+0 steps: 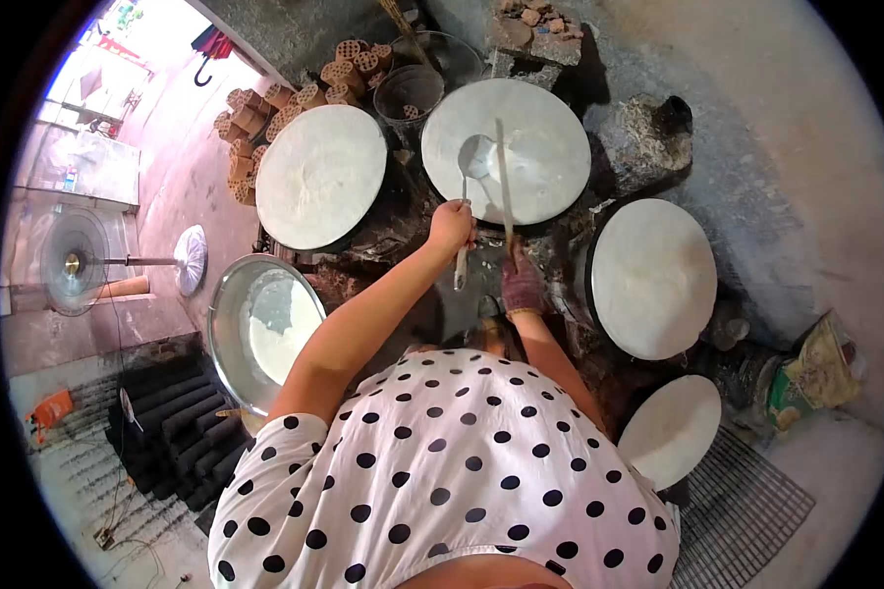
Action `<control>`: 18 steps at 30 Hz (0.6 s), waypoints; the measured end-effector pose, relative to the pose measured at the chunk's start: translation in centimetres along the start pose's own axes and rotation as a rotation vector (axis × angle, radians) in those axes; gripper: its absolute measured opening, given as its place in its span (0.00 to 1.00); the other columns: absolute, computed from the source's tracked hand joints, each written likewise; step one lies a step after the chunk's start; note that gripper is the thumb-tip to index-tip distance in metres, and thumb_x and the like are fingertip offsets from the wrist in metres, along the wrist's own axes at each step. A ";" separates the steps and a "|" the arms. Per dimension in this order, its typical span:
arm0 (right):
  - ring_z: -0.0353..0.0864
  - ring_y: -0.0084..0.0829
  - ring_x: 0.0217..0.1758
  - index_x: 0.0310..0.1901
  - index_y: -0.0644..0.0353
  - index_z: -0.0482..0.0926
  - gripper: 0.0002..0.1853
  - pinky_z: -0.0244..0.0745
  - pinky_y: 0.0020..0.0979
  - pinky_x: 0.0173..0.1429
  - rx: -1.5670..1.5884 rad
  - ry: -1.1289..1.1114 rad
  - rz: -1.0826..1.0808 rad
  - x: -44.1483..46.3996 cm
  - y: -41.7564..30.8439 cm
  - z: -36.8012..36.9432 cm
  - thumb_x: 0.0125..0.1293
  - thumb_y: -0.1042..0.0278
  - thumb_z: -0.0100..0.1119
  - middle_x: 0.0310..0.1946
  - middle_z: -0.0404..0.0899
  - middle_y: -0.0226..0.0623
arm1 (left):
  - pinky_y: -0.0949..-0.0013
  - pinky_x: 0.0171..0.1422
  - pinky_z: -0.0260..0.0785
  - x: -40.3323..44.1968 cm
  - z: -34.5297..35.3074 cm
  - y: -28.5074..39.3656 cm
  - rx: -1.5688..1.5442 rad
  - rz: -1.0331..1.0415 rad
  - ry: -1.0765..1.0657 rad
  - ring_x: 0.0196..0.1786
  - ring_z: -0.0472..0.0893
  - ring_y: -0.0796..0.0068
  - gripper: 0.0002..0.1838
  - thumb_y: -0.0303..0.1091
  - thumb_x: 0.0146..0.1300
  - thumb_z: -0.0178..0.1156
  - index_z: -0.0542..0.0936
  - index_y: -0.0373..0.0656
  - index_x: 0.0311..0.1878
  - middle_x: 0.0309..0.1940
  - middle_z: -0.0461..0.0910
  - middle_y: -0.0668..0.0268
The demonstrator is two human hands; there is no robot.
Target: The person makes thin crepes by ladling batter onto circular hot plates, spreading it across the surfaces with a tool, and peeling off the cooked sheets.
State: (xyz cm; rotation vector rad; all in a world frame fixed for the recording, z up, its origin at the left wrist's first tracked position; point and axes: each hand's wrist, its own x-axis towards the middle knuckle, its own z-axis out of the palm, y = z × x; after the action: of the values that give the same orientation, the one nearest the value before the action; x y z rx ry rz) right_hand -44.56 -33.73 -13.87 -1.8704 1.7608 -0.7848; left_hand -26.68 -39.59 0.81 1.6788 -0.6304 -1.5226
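Note:
My left hand (pixel 452 226), bare, is closed round the handle of a metal ladle (pixel 475 157). The ladle's bowl is over the round white griddle (pixel 550 128) at the top centre, beside a wet white patch (pixel 511 162). My right hand (pixel 523 285) wears a purple glove and grips the lower end of a long thin wooden stick (pixel 505 187). That stick reaches across the same griddle, just right of the ladle. Whether the stick touches the surface I cannot tell.
Other round white griddles stand at the left (pixel 322 177), right (pixel 653 280) and lower right (pixel 670 432). A metal basin (pixel 228 334) holds white batter. Clay cylinders (pixel 246 118), black briquettes (pixel 182 417), a fan (pixel 69 263) and a wire rack (pixel 742 515) lie around.

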 end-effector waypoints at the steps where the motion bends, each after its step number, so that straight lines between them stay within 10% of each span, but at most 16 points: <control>1: 0.81 0.46 0.44 0.59 0.53 0.74 0.18 0.75 0.41 0.47 0.122 -0.093 0.128 0.7 -0.4 0.5 0.69 0.62 0.48 0.45 0.81 0.48 | 0.72 0.21 0.65 0.0 0.3 0.0 -0.137 -0.024 0.003 0.17 0.67 0.78 0.08 0.33 0.70 0.47 0.72 0.40 0.41 0.22 0.69 0.69; 3: 0.81 0.46 0.44 0.61 0.50 0.73 0.20 0.74 0.37 0.47 0.244 -0.192 0.268 0.5 -0.8 -0.8 0.68 0.65 0.51 0.47 0.81 0.44 | 0.77 0.21 0.60 0.6 -1.0 -0.5 -0.519 -0.111 -0.104 0.16 0.62 0.82 0.09 0.32 0.70 0.46 0.71 0.39 0.48 0.21 0.64 0.74; 5: 0.81 0.44 0.46 0.61 0.51 0.73 0.21 0.74 0.37 0.48 0.064 0.018 -0.278 1.5 -1.2 -5.5 0.67 0.63 0.52 0.46 0.82 0.42 | 0.80 0.19 0.56 -3.3 -3.6 1.3 -0.684 -0.090 -0.309 0.16 0.59 0.88 0.13 0.34 0.72 0.46 0.69 0.39 0.55 0.20 0.61 0.77; 8: 0.79 0.52 0.48 0.64 0.48 0.70 0.25 0.74 0.45 0.52 0.230 0.031 0.150 4.0 1.4 -6.9 0.68 0.48 0.49 0.47 0.79 0.51 | 0.81 0.17 0.54 -8.1 -3.4 3.9 -0.602 0.019 -0.291 0.15 0.57 0.90 0.14 0.36 0.73 0.45 0.69 0.40 0.56 0.19 0.60 0.78; 13: 0.78 0.54 0.49 0.62 0.45 0.71 0.26 0.73 0.48 0.53 0.202 -0.347 -0.154 6.9 0.6 -4.4 0.66 0.45 0.47 0.49 0.79 0.49 | 0.81 0.17 0.55 -5.9 -3.8 3.1 -0.620 -0.071 -0.373 0.15 0.59 0.89 0.15 0.37 0.73 0.44 0.70 0.41 0.56 0.18 0.61 0.78; 18: 0.77 0.48 0.51 0.63 0.45 0.70 0.24 0.73 0.44 0.54 -0.313 -0.189 0.076 8.5 1.4 -4.6 0.67 0.52 0.51 0.56 0.75 0.45 | 0.80 0.16 0.54 -11.2 -6.2 -2.0 -0.578 -0.075 -0.287 0.13 0.59 0.88 0.16 0.37 0.73 0.43 0.71 0.41 0.58 0.19 0.64 0.77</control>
State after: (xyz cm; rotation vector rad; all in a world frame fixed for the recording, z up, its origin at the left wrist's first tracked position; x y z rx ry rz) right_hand -48.53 -42.03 -10.60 -1.9829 1.9026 -0.3043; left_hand -22.74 -28.32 5.87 1.0665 -0.2298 -1.8024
